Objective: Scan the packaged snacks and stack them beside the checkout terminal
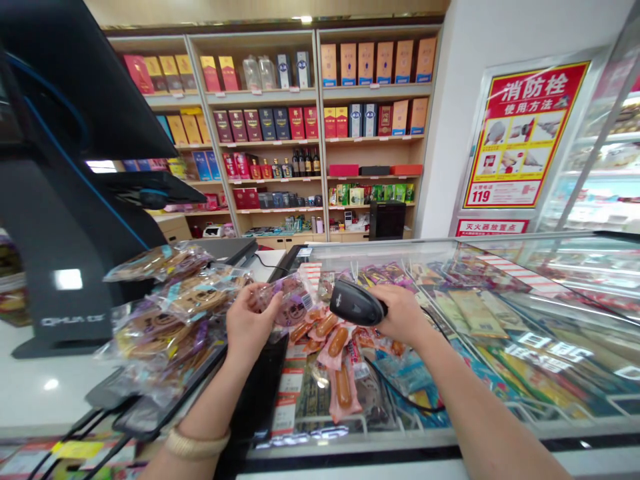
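pinching hand: left hand (253,327), grip closed, thumb and fingers on one edge of a flat, round, clear plastic packet with purple print (290,305).
packet position: raised over the left side of the sausage pile, near the scanner's nose but apart from it; a striped white patch, probably a barcode, shows on its right side.
scanner hand: right hand (403,312), grip wrapped round the rear of a black plastic handheld scanner (357,303), nose turned toward the packet. finger on a trigger: cannot tell.
film risk: glossy wrap could glare or crease across the stripes and spoil a reading; likely causes, overhead light and the one-edge pinch.
slip risk: slick film, little of it gripped. a knock from the scanner might twist it loose onto the orange-brown sausages in pink wrappers (343,387).
cable risk: thin black cable (416,406) curves beside the sausages and passes behind the right forearm in this view; a wide swing could snag it or drag wrappers along.
heap risk: loose heap of clear plastic packets with brown contents (155,330), uneven, beside the black monitor stand (75,267). left forearm is near; a sideways bump could start a slide.
sausage level: on or beneath the glass, cannot tell.
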`<action>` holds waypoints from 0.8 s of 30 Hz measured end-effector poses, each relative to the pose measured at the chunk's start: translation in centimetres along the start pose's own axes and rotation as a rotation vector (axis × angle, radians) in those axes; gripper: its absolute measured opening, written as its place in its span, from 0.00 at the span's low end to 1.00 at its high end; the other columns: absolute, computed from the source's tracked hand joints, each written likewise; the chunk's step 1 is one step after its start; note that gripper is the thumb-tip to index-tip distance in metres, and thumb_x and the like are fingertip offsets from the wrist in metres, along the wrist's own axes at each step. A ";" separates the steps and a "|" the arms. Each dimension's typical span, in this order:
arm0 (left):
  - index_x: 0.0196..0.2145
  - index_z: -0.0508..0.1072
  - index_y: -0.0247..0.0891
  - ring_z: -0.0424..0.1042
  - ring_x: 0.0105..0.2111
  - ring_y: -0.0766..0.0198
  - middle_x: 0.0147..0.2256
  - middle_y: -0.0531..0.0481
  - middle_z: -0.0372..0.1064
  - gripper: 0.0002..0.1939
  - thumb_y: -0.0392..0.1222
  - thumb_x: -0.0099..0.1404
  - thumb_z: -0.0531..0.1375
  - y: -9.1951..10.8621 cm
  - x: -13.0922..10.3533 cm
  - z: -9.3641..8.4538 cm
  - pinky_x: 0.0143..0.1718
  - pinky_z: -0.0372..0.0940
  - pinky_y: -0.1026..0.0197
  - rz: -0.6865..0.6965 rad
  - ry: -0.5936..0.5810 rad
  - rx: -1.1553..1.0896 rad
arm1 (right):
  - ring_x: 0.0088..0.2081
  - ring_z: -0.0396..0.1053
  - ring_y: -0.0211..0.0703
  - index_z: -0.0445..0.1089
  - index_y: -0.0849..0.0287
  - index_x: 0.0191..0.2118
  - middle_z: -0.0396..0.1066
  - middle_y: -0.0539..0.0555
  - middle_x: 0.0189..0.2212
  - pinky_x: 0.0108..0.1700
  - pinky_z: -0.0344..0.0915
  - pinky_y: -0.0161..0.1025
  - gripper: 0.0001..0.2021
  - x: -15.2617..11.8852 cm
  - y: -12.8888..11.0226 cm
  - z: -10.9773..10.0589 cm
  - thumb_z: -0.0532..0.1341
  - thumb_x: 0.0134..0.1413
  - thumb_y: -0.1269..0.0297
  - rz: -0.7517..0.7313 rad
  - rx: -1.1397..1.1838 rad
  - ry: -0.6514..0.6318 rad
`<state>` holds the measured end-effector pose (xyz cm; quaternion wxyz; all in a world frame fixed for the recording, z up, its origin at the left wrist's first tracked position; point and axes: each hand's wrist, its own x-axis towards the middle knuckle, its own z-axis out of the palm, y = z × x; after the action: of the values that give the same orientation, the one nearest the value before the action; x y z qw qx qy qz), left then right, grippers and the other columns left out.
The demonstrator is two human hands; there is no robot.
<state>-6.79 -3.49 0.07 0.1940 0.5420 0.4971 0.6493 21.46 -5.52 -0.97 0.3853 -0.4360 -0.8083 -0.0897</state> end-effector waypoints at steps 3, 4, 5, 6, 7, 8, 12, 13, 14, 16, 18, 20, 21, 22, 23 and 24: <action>0.40 0.71 0.34 0.71 0.24 0.66 0.27 0.52 0.72 0.25 0.53 0.49 0.66 0.0 0.1 0.1 0.25 0.67 0.65 -0.135 0.006 -0.129 | 0.36 0.74 0.48 0.75 0.56 0.39 0.78 0.55 0.34 0.39 0.67 0.39 0.15 0.0 0.1 0.1 0.62 0.41 0.69 -0.002 0.001 0.015; 0.43 0.72 0.33 0.71 0.25 0.66 0.28 0.52 0.73 0.27 0.54 0.49 0.66 0.0 0.0 0.2 0.26 0.67 0.64 -0.198 -0.033 -0.180 | 0.36 0.74 0.48 0.75 0.56 0.39 0.77 0.56 0.34 0.39 0.67 0.39 0.15 0.0 0.1 0.1 0.62 0.41 0.69 -0.003 0.002 0.028; 0.45 0.72 0.33 0.71 0.25 0.66 0.29 0.51 0.73 0.29 0.54 0.49 0.67 0.0 -0.2 0.4 0.27 0.68 0.64 -0.258 -0.094 -0.225 | 0.36 0.74 0.48 0.75 0.57 0.40 0.77 0.56 0.35 0.39 0.67 0.39 0.15 0.0 0.2 0.0 0.61 0.41 0.69 -0.006 0.002 0.043; 0.47 0.72 0.33 0.72 0.27 0.65 0.31 0.49 0.74 0.31 0.54 0.48 0.67 -0.1 -0.4 0.5 0.28 0.69 0.63 -0.313 -0.177 -0.261 | 0.36 0.74 0.48 0.74 0.57 0.40 0.77 0.56 0.35 0.39 0.67 0.39 0.15 0.0 0.2 0.0 0.61 0.41 0.69 -0.007 -0.001 0.060; 0.48 0.72 0.32 0.74 0.29 0.64 0.33 0.48 0.75 0.32 0.53 0.48 0.68 -0.1 -0.6 0.7 0.30 0.70 0.61 -0.354 -0.278 -0.283 | 0.36 0.73 0.47 0.74 0.57 0.40 0.77 0.56 0.35 0.39 0.66 0.39 0.15 0.0 0.3 0.0 0.61 0.41 0.68 -0.006 -0.008 0.076; 0.49 0.72 0.33 0.75 0.31 0.62 0.35 0.46 0.76 0.32 0.52 0.48 0.68 -0.3 -0.9 0.9 0.33 0.71 0.60 -0.377 -0.392 -0.289 | 0.36 0.73 0.47 0.74 0.57 0.39 0.77 0.56 0.34 0.39 0.66 0.39 0.14 0.0 0.3 0.0 0.61 0.42 0.68 -0.003 -0.018 0.087; 0.46 0.76 0.37 0.75 0.43 0.55 0.42 0.42 0.75 0.21 0.47 0.55 0.64 -1.0 -1.6 1.5 0.44 0.70 0.51 -0.092 -0.682 -0.072 | 0.34 0.72 0.47 0.74 0.57 0.38 0.76 0.56 0.31 0.37 0.66 0.39 0.12 -0.1 0.4 0.0 0.61 0.43 0.66 0.007 -0.050 0.108; 0.45 0.77 0.38 0.73 0.45 0.54 0.43 0.42 0.75 0.18 0.46 0.57 0.62 -1.1 -1.6 1.5 0.45 0.70 0.50 0.071 -0.667 0.038 | 0.34 0.72 0.47 0.74 0.57 0.37 0.76 0.56 0.32 0.37 0.66 0.40 0.12 -0.1 0.4 0.0 0.61 0.43 0.66 0.005 -0.050 0.109; 0.43 0.78 0.39 0.72 0.46 0.54 0.44 0.41 0.74 0.16 0.44 0.58 0.60 -1.1 -1.6 1.4 0.47 0.69 0.49 0.238 -0.621 0.146 | 0.34 0.72 0.47 0.74 0.57 0.37 0.76 0.57 0.32 0.37 0.66 0.40 0.12 -0.1 0.4 0.0 0.61 0.44 0.66 0.004 -0.049 0.108; 0.43 0.78 0.41 0.71 0.46 0.54 0.44 0.42 0.74 0.14 0.40 0.60 0.58 -0.8 -1.3 1.0 0.49 0.66 0.48 0.507 -0.465 0.341 | 0.33 0.72 0.47 0.74 0.57 0.37 0.76 0.56 0.32 0.37 0.66 0.39 0.12 -0.1 0.5 0.0 0.61 0.43 0.66 0.002 -0.046 0.108; 0.43 0.77 0.42 0.71 0.47 0.52 0.43 0.42 0.74 0.13 0.39 0.61 0.58 0.0 -0.8 0.1 0.52 0.63 0.44 0.634 -0.215 0.519 | 0.33 0.72 0.46 0.74 0.57 0.37 0.77 0.56 0.32 0.37 0.66 0.39 0.12 -0.1 0.5 0.1 0.60 0.43 0.66 0.004 -0.045 0.114; 0.45 0.76 0.42 0.67 0.51 0.45 0.47 0.40 0.71 0.14 0.41 0.61 0.59 1.0 -0.2 -1.3 0.54 0.58 0.37 0.626 0.095 0.692 | 0.33 0.72 0.46 0.74 0.57 0.37 0.76 0.56 0.31 0.37 0.65 0.38 0.12 -0.1 0.5 0.1 0.60 0.43 0.67 0.008 -0.050 0.121; 0.47 0.75 0.42 0.63 0.55 0.40 0.51 0.38 0.68 0.17 0.43 0.60 0.60 1.5 0.1 -2.1 0.55 0.55 0.33 0.587 0.232 0.763 | 0.33 0.72 0.46 0.74 0.57 0.36 0.76 0.55 0.31 0.37 0.65 0.38 0.11 -0.1 0.5 0.1 0.60 0.43 0.67 0.011 -0.053 0.120; 0.51 0.72 0.42 0.59 0.58 0.35 0.56 0.36 0.62 0.21 0.44 0.59 0.62 1.8 0.4 -2.9 0.55 0.52 0.30 0.537 0.334 0.815 | 0.33 0.72 0.46 0.74 0.56 0.36 0.76 0.55 0.31 0.37 0.65 0.38 0.11 -0.1 0.5 0.1 0.60 0.43 0.67 0.012 -0.056 0.115; 0.54 0.70 0.41 0.54 0.60 0.31 0.60 0.33 0.56 0.26 0.45 0.57 0.63 1.9 0.7 -3.7 0.55 0.49 0.27 0.491 0.393 0.849 | 0.33 0.72 0.46 0.74 0.56 0.36 0.76 0.55 0.30 0.37 0.65 0.38 0.10 -0.1 0.5 0.1 0.60 0.44 0.67 0.011 -0.056 0.108; 0.56 0.67 0.41 0.49 0.61 0.27 0.63 0.32 0.50 0.30 0.46 0.55 0.64 1.8 1.0 -4.4 0.54 0.47 0.24 0.455 0.416 0.871 | 0.33 0.72 0.46 0.74 0.57 0.35 0.75 0.55 0.30 0.36 0.65 0.38 0.10 -0.1 0.5 0.1 0.60 0.43 0.67 0.009 -0.055 0.101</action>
<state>-10.58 -5.44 2.47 -0.2971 0.5262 0.6186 0.5023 21.81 -5.24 -1.24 0.4138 -0.4448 -0.7833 -0.1319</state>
